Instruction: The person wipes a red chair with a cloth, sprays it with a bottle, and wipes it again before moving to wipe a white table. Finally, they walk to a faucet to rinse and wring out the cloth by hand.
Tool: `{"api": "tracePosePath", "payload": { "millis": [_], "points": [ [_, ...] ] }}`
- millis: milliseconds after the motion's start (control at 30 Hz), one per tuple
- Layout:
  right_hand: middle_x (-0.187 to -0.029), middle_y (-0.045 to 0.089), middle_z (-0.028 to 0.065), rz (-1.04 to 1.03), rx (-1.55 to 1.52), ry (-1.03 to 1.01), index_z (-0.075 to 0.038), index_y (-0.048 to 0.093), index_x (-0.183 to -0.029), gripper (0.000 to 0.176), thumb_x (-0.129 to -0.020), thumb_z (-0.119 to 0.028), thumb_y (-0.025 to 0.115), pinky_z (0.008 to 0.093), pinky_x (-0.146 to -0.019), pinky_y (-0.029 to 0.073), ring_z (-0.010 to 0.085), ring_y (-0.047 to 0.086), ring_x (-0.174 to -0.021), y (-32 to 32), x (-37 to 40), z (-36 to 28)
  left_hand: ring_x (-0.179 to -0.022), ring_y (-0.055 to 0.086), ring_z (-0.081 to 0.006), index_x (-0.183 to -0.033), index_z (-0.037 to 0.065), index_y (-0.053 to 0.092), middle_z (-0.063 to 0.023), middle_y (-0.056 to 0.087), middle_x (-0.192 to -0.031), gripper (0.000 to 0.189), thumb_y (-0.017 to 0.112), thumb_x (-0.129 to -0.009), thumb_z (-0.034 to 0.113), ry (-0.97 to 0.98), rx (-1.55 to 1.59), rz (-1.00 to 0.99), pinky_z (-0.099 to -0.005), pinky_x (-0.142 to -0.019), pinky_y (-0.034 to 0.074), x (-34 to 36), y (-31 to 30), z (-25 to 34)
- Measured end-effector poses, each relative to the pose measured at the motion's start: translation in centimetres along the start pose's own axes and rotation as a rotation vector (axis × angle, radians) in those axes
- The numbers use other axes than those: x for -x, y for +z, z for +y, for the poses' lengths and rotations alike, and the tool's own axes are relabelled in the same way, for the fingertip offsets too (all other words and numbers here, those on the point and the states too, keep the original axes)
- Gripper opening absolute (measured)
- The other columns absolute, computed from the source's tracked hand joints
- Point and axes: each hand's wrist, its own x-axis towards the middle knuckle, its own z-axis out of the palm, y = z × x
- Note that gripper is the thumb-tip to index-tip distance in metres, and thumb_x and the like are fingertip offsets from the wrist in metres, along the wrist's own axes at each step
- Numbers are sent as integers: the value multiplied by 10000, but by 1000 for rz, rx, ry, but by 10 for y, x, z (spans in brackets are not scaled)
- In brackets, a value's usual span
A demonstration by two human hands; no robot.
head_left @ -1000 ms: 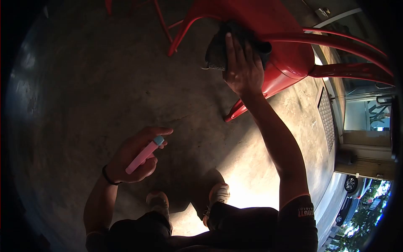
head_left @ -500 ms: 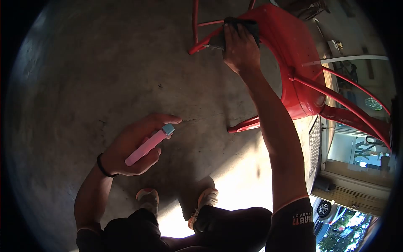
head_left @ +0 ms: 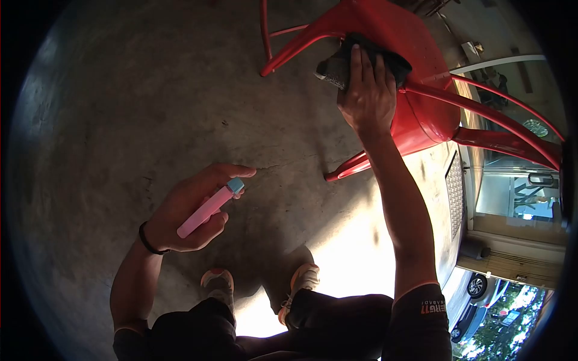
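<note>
We count one red chair (head_left: 421,117) at one o'clock, and on its seat one dark cloth (head_left: 338,65). Our right hand (head_left: 366,99) lies flat on that cloth, fingers stretched out, pressing it without clasping. At eight o'clock our left hand (head_left: 183,216) is curled around one pink bottle (head_left: 205,212) with a blue cap, above the concrete floor (head_left: 150,108). Two shoes (head_left: 218,283) show at six o'clock.

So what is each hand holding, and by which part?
Left hand grips the pink bottle around its lower body; right hand presses a dark cloth flat against the red chair.
</note>
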Motion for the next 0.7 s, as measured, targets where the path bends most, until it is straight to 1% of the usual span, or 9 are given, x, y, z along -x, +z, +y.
{"api": "tracePosePath", "payload": {
  "millis": [133,200,300,333,433,467,567,600,700],
  "points": [
    [-1227,660,106,-95,19,71,-21,562,-1343,589,-776,-181,556,404,-970,448,304,587,-1196,-24,39,6,-1029,628,-184,-1111,51,563,-132,556,-1366,307,573,-806,22,-33,8,-30,-304,-842,518,1,6,10],
    [-1217,666,85,-153,41,84,-48,569,-1350,587,-778,-178,553,392,-972,443,280,588,-1195,-24,70,12,-1029,624,-175,-1143,41,564,-123,552,-1373,345,568,-799,13,-28,52,-20,-308,-864,520,1,13,12],
    [-1203,675,51,-130,71,60,-99,574,-1366,591,-781,-177,550,374,-979,434,248,588,-1192,-21,112,23,-1033,619,-170,-1210,24,557,-115,545,-1379,420,561,-790,5,-73,91,-36,-325,-908,518,-3,24,18],
    [-1238,662,15,-142,56,64,-134,566,-1386,594,-795,-186,542,372,-992,428,230,581,-1197,-22,126,27,-1036,617,-170,-1235,18,553,-113,543,-1381,448,559,-787,4,-96,99,-47,-332,-925,516,-5,28,20],
    [-1273,644,-14,-137,14,20,-149,565,-1390,583,-809,-203,536,375,-997,427,223,574,-1200,-25,162,39,-1056,615,-179,-1297,10,531,-113,535,-1388,513,571,-786,24,-105,66,-119,-355,-962,507,-12,36,19],
    [-1287,632,-29,-138,-6,24,-169,569,-1387,575,-816,-229,536,383,-1010,430,223,569,-1202,-21,177,43,-1062,614,-182,-1299,10,531,-113,534,-1388,516,576,-785,34,-109,73,-128,-359,-965,506,-14,39,19],
    [-1274,635,-29,-186,-53,30,-190,571,-1384,582,-806,-248,548,397,-1021,434,229,568,-1202,-13,219,53,-1078,611,-190,-1307,12,528,-113,532,-1389,528,588,-784,60,-123,76,-155,-368,-973,503,-17,47,20],
    [-1274,633,-28,-231,-93,63,-210,573,-1381,588,-795,-258,559,419,-1035,431,231,559,-1215,-16,223,52,-1084,609,-193,-1311,13,526,-114,531,-1390,533,591,-784,66,-129,66,-171,-369,-973,502,-19,48,21],
    [-1255,640,23,-181,-95,66,-188,568,-1388,576,-850,-396,590,468,-1011,424,305,564,-1184,-9,217,53,-1103,604,-196,-1321,17,521,-118,529,-1392,542,593,-787,72,-182,68,-191,-372,-974,499,-22,50,25]
  ]
}}
